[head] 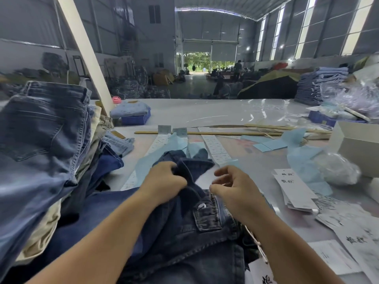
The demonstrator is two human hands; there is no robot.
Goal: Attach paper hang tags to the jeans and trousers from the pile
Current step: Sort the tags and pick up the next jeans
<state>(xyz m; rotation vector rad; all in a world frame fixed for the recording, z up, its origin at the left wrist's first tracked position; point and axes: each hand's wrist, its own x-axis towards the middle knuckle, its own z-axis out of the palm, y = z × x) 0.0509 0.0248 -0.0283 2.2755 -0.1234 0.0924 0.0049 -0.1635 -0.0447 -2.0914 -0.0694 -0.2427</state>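
Your left hand [164,179] is bunched into the waistband of the dark jeans [184,232], fingers curled round a fold of denim near the near edge of the bench [205,111]. Your right hand [231,187] hangs just beside that fold, fingers loosely curled with thumb and forefinger close together; whether they pinch a thread or anything else you cannot tell from here. The two hands are a little apart, the raised waistband between them.

At the far left of the bench a blue crate [136,119] carries a folded pair of light jeans [129,109]. Toward the far right a second blue crate [326,119] holds clear plastic bags and papers, blurred. A white cardboard box [356,146] stands at the right edge; its contents are hidden.

The pile of jeans and trousers [45,144] rises along the left edge, touching the dark jeans. White hang tags [295,189] lie stacked to the right of your right hand, with more papers at the near right corner. Strips of labels [215,146] and light blue paper sheets [268,145] lie beyond the jeans, before long wooden sticks [205,133]. Beyond the sticks the bench surface lies bare and glossy to its far edge.
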